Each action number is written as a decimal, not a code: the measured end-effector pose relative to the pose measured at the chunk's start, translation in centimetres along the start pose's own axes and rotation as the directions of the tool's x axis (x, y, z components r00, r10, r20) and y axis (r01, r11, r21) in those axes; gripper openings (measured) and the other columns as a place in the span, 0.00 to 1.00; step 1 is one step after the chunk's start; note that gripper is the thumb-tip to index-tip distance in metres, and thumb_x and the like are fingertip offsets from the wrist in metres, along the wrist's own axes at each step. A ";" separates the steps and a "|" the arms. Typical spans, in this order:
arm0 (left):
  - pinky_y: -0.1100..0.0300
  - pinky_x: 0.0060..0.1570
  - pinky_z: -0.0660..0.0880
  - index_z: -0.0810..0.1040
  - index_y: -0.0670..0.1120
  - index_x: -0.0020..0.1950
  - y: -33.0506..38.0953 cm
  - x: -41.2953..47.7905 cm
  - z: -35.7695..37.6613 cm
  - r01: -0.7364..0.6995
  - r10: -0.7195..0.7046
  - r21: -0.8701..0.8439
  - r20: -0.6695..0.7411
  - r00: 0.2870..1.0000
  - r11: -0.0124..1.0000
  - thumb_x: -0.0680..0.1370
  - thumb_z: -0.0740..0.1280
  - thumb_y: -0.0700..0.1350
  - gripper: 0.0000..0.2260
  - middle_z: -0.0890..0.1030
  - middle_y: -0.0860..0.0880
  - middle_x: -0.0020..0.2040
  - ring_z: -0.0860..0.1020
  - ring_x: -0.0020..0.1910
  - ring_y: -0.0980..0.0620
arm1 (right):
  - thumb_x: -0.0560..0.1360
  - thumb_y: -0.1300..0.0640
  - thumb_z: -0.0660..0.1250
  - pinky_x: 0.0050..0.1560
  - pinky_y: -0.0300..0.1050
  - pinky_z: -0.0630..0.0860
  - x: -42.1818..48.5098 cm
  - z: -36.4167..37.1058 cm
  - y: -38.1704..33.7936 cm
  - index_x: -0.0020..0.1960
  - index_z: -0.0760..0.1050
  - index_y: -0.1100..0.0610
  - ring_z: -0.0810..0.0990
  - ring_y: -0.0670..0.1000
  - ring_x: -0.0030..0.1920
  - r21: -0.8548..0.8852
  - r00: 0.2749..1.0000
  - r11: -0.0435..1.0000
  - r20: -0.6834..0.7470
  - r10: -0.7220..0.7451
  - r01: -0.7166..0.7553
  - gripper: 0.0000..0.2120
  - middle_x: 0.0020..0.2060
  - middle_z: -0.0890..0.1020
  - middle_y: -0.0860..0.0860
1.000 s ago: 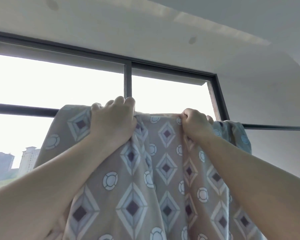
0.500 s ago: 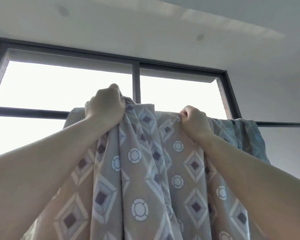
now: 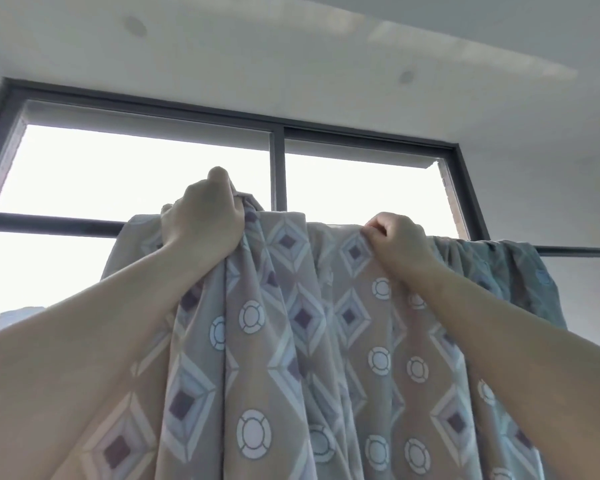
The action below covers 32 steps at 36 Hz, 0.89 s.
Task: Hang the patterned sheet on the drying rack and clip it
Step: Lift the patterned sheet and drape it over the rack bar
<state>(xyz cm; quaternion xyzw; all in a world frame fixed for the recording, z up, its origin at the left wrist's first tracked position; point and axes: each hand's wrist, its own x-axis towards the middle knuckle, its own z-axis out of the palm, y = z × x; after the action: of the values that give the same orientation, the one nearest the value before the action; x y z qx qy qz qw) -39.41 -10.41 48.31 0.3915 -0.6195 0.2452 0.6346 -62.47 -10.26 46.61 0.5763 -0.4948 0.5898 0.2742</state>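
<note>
Overhead, sheet (image 3: 291, 341) over rod (image 3: 579, 251), window (image 3: 136, 174) behind — half-hidden

No text, label, brand or number can be read anywhere in view. The patterned sheet (image 3: 302, 320) carries only printed diamonds and ringed circles, with no letters or signs among them.

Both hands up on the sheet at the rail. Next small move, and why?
Probably slide the left hand leftward along the rail, spreading the sheet: fabric is bunched in its grip, with deep folds hanging between it and the right hand, which pinches the top edge.
</note>
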 end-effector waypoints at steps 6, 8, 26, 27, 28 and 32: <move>0.49 0.55 0.64 0.67 0.44 0.50 -0.8 0.0 0.1 0.043 -0.043 -0.004 -0.028 0.999 0.999 0.79 0.55 0.42 0.04 0.74 0.47 0.44 0.70 0.43 0.45 | 0.76 0.61 0.55 0.59 0.53 0.63 0.5 -2.3 3.8 0.45 0.73 0.58 0.70 0.60 0.55 -0.325 0.969 0.917 -0.163 0.188 -0.233 0.08 0.49 0.80 0.59; 0.48 0.57 0.62 0.67 0.44 0.49 -0.3 -0.2 0.6 0.010 -0.010 0.013 -0.025 1.000 1.000 0.79 0.54 0.42 0.04 0.74 0.47 0.43 0.70 0.42 0.45 | 0.76 0.61 0.55 0.61 0.52 0.61 0.2 -1.7 2.2 0.53 0.75 0.56 0.69 0.57 0.61 -0.288 0.982 0.947 -0.161 0.100 -0.144 0.11 0.53 0.80 0.54; 0.48 0.65 0.58 0.59 0.54 0.71 3.6 -2.4 3.0 -0.485 0.380 0.192 0.408 0.830 0.853 0.82 0.47 0.52 0.17 0.73 0.51 0.66 0.70 0.65 0.47 | 0.81 0.57 0.53 0.61 0.41 0.68 -1.5 1.3 -1.8 0.64 0.73 0.53 0.73 0.47 0.60 0.327 0.984 0.942 0.129 -0.123 0.075 0.15 0.56 0.79 0.48; 0.48 0.64 0.59 0.60 0.54 0.70 3.7 -2.4 3.1 -0.482 0.350 0.211 0.458 0.817 0.850 0.82 0.45 0.54 0.18 0.72 0.49 0.66 0.69 0.65 0.46 | 0.81 0.53 0.52 0.62 0.45 0.67 -1.5 1.0 -1.2 0.65 0.71 0.53 0.72 0.49 0.61 0.241 0.990 0.969 0.110 -0.084 0.056 0.16 0.57 0.78 0.49; 0.48 0.64 0.59 0.62 0.55 0.69 3.7 -2.3 3.2 -0.475 0.323 0.232 0.484 0.813 0.849 0.81 0.44 0.56 0.19 0.72 0.48 0.65 0.69 0.64 0.46 | 0.81 0.50 0.50 0.61 0.47 0.66 -1.5 0.6 -0.4 0.65 0.70 0.53 0.72 0.51 0.61 0.109 0.993 0.993 0.102 -0.056 0.045 0.18 0.55 0.78 0.50; 0.48 0.64 0.58 0.70 0.54 0.62 2.0 -1.3 2.8 -0.429 0.254 0.363 0.439 0.862 0.827 0.80 0.41 0.58 0.22 0.79 0.47 0.56 0.74 0.56 0.47 | 0.81 0.46 0.44 0.64 0.51 0.60 -1.6 -0.8 2.4 0.60 0.71 0.54 0.69 0.52 0.62 -0.264 0.993 0.963 0.117 -0.017 0.048 0.21 0.54 0.75 0.49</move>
<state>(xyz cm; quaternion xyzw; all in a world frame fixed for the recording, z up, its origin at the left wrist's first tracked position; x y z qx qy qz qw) -42.82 -11.28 47.17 0.4468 -0.7155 0.4139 0.3422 -64.63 -10.00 44.58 0.5749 -0.5749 0.4796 0.3302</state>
